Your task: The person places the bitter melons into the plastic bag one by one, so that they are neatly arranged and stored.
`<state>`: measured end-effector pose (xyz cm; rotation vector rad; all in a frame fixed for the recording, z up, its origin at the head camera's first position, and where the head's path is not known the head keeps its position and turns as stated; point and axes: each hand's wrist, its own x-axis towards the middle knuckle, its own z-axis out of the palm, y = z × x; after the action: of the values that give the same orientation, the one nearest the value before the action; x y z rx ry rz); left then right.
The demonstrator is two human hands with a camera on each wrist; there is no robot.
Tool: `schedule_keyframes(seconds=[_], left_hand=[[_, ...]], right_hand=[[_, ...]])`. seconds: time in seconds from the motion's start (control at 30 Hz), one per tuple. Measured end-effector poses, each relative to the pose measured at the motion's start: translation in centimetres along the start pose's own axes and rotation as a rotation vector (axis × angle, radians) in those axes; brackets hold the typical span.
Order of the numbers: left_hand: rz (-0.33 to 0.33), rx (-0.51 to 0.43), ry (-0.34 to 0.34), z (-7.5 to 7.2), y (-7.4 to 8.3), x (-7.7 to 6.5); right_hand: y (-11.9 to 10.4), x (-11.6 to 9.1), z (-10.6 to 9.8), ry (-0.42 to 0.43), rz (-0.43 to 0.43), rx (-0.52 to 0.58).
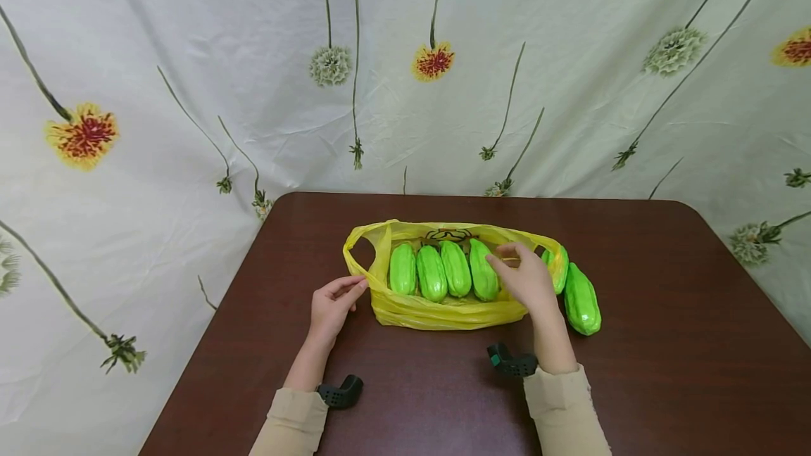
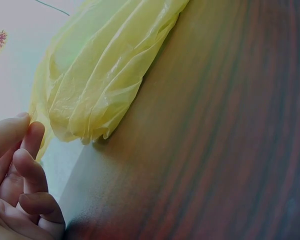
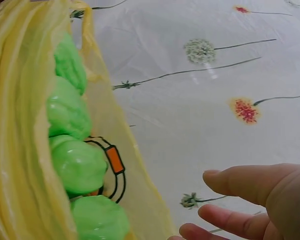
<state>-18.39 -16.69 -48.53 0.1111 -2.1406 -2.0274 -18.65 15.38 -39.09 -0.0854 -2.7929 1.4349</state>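
**Green, long, shiny fruit shape (image 1: pixel 582 299) lies just right of the yellow plastic bag (image 1: pixel 443 315)**

It is set down on the dark brown worktop (image 1: pixel 684 322), outside the bag. Whether the bag is touched by it cannot be told. Its long side is pointed away from the person, with the near end tipped a little to the right. From the fingers of the right hand (image 1: pixel 526 281) it is found to the right and a bit nearer the person, so the right hand is much closer to it than the left hand (image 1: pixel 332 308).

Nothing is seen held by the right hand; its thumb and fingers are spread with a gap, over the right part of the bag. The bag's left edge is pinched by the left hand, between thumb and first finger.

Four more green fruit shapes (image 1: pixel 432 274) are lined up side by side in the bag, all pointed mostly away from the person. One more green shape (image 1: pixel 560 267) is partly hidden by the bag's right handle; whether it is inside cannot be told.
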Motion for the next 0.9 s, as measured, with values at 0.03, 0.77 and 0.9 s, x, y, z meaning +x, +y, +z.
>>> schedule_keyframes(seconds=[0.03,0.77,0.9], left_hand=[[0.003,0.0,0.0,0.0,0.0,0.0],[-0.001,0.001,0.001,0.0,-0.1,0.1],[-0.029,-0.003,-0.003,0.0,0.0,0.1]], right_hand=[[-0.1,-0.1,-0.2,0.003,-0.002,0.009],[0.3,-2.1,-5.1,0.213,-0.036,0.12],[0.8,-2.2,-5.7,0.268,-0.042,0.142]])
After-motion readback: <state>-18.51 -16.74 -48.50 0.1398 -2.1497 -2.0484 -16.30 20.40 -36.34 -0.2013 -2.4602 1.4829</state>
